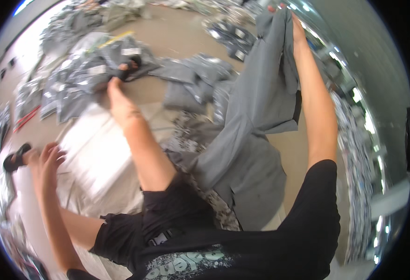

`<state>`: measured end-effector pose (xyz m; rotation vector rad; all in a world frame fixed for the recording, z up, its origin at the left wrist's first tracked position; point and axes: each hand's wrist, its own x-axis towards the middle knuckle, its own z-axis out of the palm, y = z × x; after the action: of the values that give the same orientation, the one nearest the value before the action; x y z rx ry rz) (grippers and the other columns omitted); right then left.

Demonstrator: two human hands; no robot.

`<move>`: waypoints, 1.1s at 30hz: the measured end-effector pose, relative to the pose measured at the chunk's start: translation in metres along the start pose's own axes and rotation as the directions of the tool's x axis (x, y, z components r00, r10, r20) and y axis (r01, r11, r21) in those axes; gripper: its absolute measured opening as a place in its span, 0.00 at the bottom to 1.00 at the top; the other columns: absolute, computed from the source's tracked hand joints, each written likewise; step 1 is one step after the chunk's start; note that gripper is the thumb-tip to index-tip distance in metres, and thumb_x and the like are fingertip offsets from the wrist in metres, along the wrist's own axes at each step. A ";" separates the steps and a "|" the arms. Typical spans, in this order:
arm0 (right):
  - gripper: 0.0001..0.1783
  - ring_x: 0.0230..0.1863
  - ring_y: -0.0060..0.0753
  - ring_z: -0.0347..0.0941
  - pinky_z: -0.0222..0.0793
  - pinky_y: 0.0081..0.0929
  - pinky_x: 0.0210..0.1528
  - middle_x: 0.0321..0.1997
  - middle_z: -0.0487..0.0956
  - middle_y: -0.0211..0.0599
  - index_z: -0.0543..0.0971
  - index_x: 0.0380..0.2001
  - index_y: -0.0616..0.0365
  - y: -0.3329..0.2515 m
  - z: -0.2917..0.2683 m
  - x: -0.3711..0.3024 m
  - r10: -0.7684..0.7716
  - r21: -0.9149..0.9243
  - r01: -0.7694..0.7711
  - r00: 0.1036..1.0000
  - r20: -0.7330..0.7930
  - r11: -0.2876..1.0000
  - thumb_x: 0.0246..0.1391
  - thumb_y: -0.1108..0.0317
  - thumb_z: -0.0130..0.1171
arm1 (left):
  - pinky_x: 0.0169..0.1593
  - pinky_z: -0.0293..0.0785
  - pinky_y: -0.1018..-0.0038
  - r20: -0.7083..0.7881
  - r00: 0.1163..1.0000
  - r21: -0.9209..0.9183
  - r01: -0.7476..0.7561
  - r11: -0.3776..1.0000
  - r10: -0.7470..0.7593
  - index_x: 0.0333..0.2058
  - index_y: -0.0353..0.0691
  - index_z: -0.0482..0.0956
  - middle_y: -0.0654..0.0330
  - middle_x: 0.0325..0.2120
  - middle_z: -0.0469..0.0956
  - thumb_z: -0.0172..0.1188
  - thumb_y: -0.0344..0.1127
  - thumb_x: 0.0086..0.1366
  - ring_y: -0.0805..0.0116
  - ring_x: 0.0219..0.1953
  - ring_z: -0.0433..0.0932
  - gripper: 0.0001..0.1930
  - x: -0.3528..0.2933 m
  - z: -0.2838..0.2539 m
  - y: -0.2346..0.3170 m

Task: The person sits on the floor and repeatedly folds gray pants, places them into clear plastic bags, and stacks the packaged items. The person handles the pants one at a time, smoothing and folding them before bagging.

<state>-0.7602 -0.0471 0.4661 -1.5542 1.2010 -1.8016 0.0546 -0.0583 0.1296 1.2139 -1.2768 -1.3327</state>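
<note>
My right hand (298, 31) is raised at the upper right, closed on the top end of a grey cloth garment (265, 84). Most of that hand's fingers are hidden behind the cloth. The garment hangs from it in long folds, and its lower part spreads beside my bent leg; I cannot tell whether it is trousers or a top. At the far left, my left hand (47, 170) is in the air near my foot, fingers loosely bent and apart, with nothing in them. A patterned grey-brown cloth (188, 133) lies partly under the garment.
Grey garments in clear plastic bags (86, 77) are heaped ahead on the floor, with more packs (198, 79) near the middle. A pale sheet (97, 154) lies under my legs. Stacked flat packs (358, 182) line the right side. My feet wear dark sandals (132, 67).
</note>
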 end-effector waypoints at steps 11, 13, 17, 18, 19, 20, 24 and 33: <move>0.32 0.56 0.43 0.83 0.77 0.43 0.66 0.60 0.83 0.49 0.74 0.68 0.56 0.014 0.638 0.055 -0.283 0.360 -0.209 0.325 0.902 0.909 0.70 0.49 0.63 | 0.68 0.70 0.61 -0.280 0.819 0.074 -0.502 0.862 0.501 0.76 0.43 0.59 0.43 0.70 0.63 0.74 0.45 0.68 0.52 0.70 0.70 0.44 -0.023 -0.049 0.092; 0.22 0.55 0.43 0.85 0.82 0.35 0.59 0.56 0.86 0.54 0.77 0.64 0.61 0.041 0.710 -0.021 -0.342 0.328 -0.355 0.025 0.939 0.876 0.72 0.65 0.58 | 0.69 0.69 0.59 -0.321 0.797 0.181 -0.478 0.859 0.511 0.79 0.47 0.50 0.40 0.74 0.57 0.73 0.55 0.66 0.50 0.73 0.66 0.53 -0.043 -0.076 0.085; 0.20 0.62 0.28 0.79 0.70 0.32 0.70 0.58 0.87 0.38 0.82 0.59 0.62 0.107 0.771 -0.176 -0.382 0.376 -0.092 -0.383 0.841 0.922 0.65 0.75 0.60 | 0.59 0.78 0.65 -0.437 0.861 -0.208 -0.379 0.902 0.261 0.80 0.47 0.43 0.46 0.69 0.67 0.62 0.50 0.77 0.61 0.63 0.77 0.46 -0.081 -0.066 0.014; 0.22 0.60 0.39 0.81 0.72 0.35 0.67 0.58 0.86 0.44 0.82 0.59 0.59 0.118 0.752 -0.200 -0.312 0.358 0.093 -0.321 0.894 0.929 0.61 0.78 0.58 | 0.57 0.79 0.67 -0.498 0.862 -0.200 -0.227 0.953 0.101 0.79 0.45 0.48 0.49 0.63 0.73 0.60 0.45 0.78 0.64 0.58 0.80 0.40 -0.095 -0.070 -0.016; 0.25 0.58 0.53 0.80 0.73 0.41 0.65 0.56 0.85 0.47 0.83 0.58 0.56 0.142 0.744 -0.218 -0.237 0.305 0.338 -0.228 0.944 0.890 0.57 0.80 0.58 | 0.54 0.80 0.68 -0.566 0.822 -0.191 -0.066 0.979 -0.055 0.77 0.43 0.53 0.51 0.57 0.79 0.59 0.40 0.79 0.67 0.54 0.82 0.35 -0.112 -0.079 -0.051; 0.24 0.55 0.60 0.78 0.74 0.46 0.61 0.54 0.84 0.48 0.82 0.55 0.56 0.181 0.723 -0.229 -0.382 0.406 0.455 -0.148 0.912 0.792 0.55 0.79 0.58 | 0.52 0.80 0.68 -0.583 0.808 -0.142 0.004 0.990 -0.087 0.74 0.40 0.59 0.54 0.51 0.81 0.59 0.36 0.78 0.69 0.50 0.82 0.31 -0.125 -0.077 -0.085; 0.28 0.50 0.49 0.79 0.76 0.45 0.53 0.46 0.78 0.41 0.78 0.49 0.54 0.193 0.575 -0.275 -0.097 0.240 0.535 -0.281 0.955 0.810 0.51 0.50 0.75 | 0.53 0.78 0.62 -0.569 0.751 0.653 0.164 0.739 0.335 0.59 0.36 0.78 0.52 0.49 0.80 0.61 0.19 0.62 0.55 0.49 0.81 0.25 -0.176 -0.038 -0.105; 0.24 0.58 0.43 0.72 0.67 0.37 0.61 0.52 0.78 0.44 0.79 0.56 0.59 0.211 0.483 -0.393 -0.054 0.075 0.840 -0.055 0.997 0.537 0.57 0.64 0.58 | 0.71 0.66 0.53 0.447 0.848 0.852 -0.501 0.156 0.284 0.53 0.46 0.82 0.56 0.56 0.77 0.70 0.37 0.59 0.54 0.68 0.72 0.21 -0.150 -0.018 -0.098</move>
<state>-0.2427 0.0147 0.0646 -3.1154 0.3727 0.0144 0.0914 0.0940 0.0418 1.3142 -2.5394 -0.0780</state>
